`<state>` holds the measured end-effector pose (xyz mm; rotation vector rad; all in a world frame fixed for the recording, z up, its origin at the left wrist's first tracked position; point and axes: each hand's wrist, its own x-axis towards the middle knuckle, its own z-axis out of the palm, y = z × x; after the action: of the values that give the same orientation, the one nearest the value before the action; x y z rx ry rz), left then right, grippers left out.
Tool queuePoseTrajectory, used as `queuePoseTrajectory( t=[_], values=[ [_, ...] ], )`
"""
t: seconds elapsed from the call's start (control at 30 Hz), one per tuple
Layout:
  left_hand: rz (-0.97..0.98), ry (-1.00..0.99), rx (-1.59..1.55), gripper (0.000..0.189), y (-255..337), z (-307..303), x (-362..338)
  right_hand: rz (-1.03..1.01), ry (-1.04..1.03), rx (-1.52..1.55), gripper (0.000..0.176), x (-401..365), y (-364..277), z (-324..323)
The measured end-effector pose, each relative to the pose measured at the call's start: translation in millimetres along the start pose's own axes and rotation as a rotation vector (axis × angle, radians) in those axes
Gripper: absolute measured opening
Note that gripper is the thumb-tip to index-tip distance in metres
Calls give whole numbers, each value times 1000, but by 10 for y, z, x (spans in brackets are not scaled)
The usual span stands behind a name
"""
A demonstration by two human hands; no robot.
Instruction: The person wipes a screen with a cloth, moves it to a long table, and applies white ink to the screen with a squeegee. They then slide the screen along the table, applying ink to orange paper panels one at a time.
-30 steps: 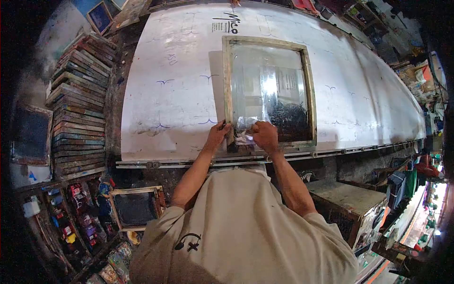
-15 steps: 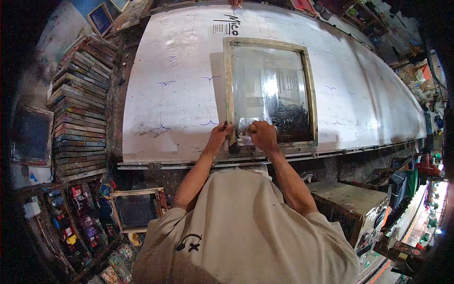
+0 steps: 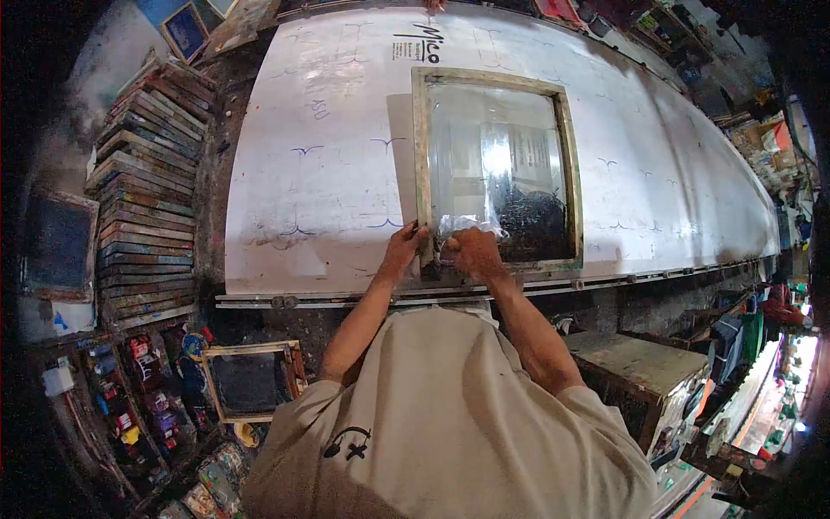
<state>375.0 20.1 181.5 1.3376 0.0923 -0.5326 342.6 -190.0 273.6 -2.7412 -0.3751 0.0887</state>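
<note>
A wooden-framed printing screen [image 3: 421, 147] lies on the white table. Its mesh is see-through over much of its area and dark at the lower right. My left hand [image 3: 403, 247] is closed on the lower left side of the frame. Within the frame, near its bottom edge, my right hand [image 3: 475, 252] is bunched over the mesh. A shiny, whitish crumpled piece, like a rag or plastic film [image 3: 474, 224], shows just beyond the right knuckles. The fingers of my right hand hide most of what they grip.
The long white table [image 3: 311, 190] carries blue pen marks and a printed "Mico" sign [image 3: 426, 43]. A metal rail [image 3: 346, 300] runs along its near edge. Several stacked frames [image 3: 147, 216] stand at left, another screen [image 3: 251, 382] below. A wooden box [image 3: 635, 363] sits at right.
My right hand has moved slightly toward me and left over the mesh. The crumpled piece now shows above the knuckles rather than to their left. My left hand stays at the frame.
</note>
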Motion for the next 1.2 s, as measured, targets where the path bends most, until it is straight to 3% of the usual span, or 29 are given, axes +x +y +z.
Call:
queuePoseTrajectory(
  t=[0.07,0.13,0.2,0.27,0.33,0.43,0.53,0.6,0.67,0.7,0.8,0.83,0.93,0.97,1.07,1.1,1.13,1.2],
  values=[
    [18,-5,16,50,-152,-58,98,7,16,-12,15,24,-15,-16],
    [-23,25,29,48,-189,-73,78,272,69,68,13,58,-9,-146],
    [-59,55,40,47,-167,-64,87,197,134,53,15,-27,35,-51],
    [33,-1,-34,46,-184,-57,103,-73,95,36,17,-67,-51,-7],
    [19,-16,-40,45,-188,-66,100,-73,78,-60,24,0,35,-40],
    [25,30,24,44,-122,-59,24,354,98,89,35,120,389,-174],
    [33,37,66,44,-121,-59,43,182,-68,-70,42,-94,568,-315],
    [27,-2,49,44,-78,-69,38,280,-76,-7,42,-166,788,-208],
    [17,6,-1,45,0,-33,-20,166,-89,238,41,-219,692,-270],
    [15,5,2,45,-8,-41,-2,109,6,84,38,-242,529,-323],
    [38,21,180,48,-179,-97,79,227,-3,122,29,67,456,-75],
    [35,-19,147,46,-150,-115,64,208,101,133,24,98,223,-364],
    [33,-5,98,45,-93,-74,55,346,95,57,23,96,449,-282],
    [29,43,80,47,-97,-57,55,301,-67,125,25,51,387,-355],
    [22,-5,2,46,-175,-84,81,217,-159,54,27,53,232,-205],
    [17,-4,-1,46,-203,-93,79,-47,56,24,31,-34,338,71],
    [35,-13,43,43,-183,-96,101,-49,52,23,31,-8,306,27],
    [48,-20,89,41,-191,-104,67,201,-155,-3,24,93,151,-118]
  ],
)
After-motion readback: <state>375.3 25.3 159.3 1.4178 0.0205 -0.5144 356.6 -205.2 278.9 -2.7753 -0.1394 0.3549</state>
